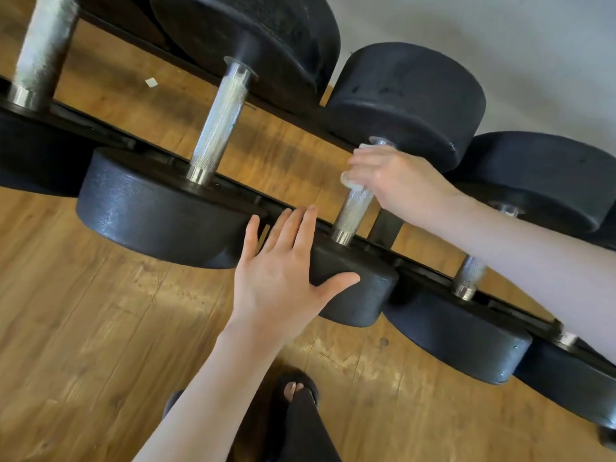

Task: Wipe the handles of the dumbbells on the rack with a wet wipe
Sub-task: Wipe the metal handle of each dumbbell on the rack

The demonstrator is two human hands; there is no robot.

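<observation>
rack (pixel 140 141): long black rails, row of dumbbells parked across it
dumbbell (pixel 405 101): heavy rubber heads, won't budge; knurled handle (pixel 353 211) is the grippy bit
left hand (pixel 283 275): fingers flat, bracing the near head
right hand (pixel 396 181): fingers curled round the handle's top
wet wipe (pixel 350 181): soft, bunched under those fingers

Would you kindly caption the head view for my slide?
Right hand wraps a wipe round a dumbbell handle; left hand steadies its weight.

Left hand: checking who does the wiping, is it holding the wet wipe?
No, the left hand rests open on a dumbbell head; the right hand grips the wet wipe.
</observation>
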